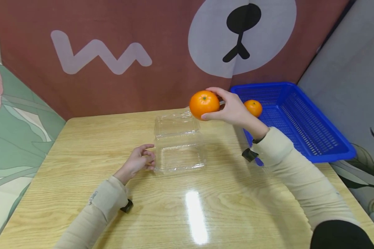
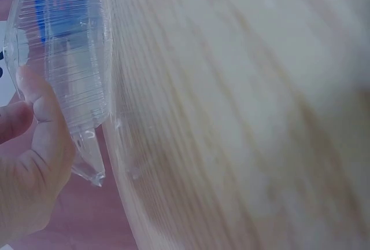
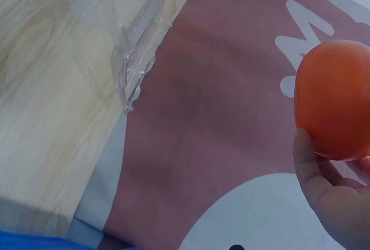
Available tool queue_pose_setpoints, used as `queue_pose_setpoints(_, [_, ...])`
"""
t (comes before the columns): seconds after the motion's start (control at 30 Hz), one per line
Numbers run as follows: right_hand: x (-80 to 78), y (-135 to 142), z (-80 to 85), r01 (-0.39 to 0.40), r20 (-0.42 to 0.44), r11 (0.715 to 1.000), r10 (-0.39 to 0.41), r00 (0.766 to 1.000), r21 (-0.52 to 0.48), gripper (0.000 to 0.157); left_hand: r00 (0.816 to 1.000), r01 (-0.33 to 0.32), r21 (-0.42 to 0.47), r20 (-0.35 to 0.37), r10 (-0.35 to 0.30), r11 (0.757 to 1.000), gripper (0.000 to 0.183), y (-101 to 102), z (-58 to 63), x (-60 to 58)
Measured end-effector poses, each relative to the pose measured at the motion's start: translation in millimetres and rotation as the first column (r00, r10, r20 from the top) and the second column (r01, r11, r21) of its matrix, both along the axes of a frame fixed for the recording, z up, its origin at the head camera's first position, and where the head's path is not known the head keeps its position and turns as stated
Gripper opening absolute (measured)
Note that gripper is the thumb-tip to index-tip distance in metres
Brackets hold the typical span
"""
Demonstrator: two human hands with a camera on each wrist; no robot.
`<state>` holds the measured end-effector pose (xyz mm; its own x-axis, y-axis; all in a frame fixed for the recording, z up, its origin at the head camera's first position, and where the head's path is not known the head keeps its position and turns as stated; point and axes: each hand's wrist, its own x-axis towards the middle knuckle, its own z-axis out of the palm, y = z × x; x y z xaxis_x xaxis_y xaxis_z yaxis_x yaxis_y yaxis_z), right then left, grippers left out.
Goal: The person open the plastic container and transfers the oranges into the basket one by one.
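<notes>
My right hand (image 1: 232, 107) holds an orange (image 1: 204, 103) up in front of the wall, thumb on one side and fingers on the other. In the right wrist view the same orange (image 3: 334, 99) sits at the fingertips. On the table lies a clear plastic clamshell container (image 1: 180, 155), its lid (image 1: 177, 123) folded open toward the back. My left hand (image 1: 140, 159) is at the container's left edge. The left wrist view shows the thumb and a finger of that hand (image 2: 40, 151) pinching the thin rim; the other fingertips are partly hidden.
A blue plastic basket (image 1: 325, 121) stands at the right back of the wooden table (image 1: 162, 211). Another orange (image 1: 254, 108) lies in it, partly behind my right wrist. A brown wall covering (image 1: 112, 90) with a printed face rises behind the table.
</notes>
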<state>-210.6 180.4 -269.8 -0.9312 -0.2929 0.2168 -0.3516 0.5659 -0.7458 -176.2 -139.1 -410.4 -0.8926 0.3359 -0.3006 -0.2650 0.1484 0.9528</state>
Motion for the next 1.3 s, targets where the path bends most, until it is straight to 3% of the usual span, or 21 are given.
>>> queue_pose_setpoints(0.73, [-7.2, 34.2, 6.3, 0.091, -0.022, 0.996, -0.091, 0.996, 0.008, 0.073, 1.000, -0.007, -0.005, -0.026, 0.007, 1.000, 0.054, -1.0, -1.7, 0.2])
queue_pose_setpoints(1.3, [-5.0, 63.0, 21.3, 0.174, -0.046, 0.979, -0.171, 0.984, 0.104, 0.074, 1.000, -0.011, -0.004, -0.012, 0.011, 1.000, 0.054, -1.6, 0.0, 4.2])
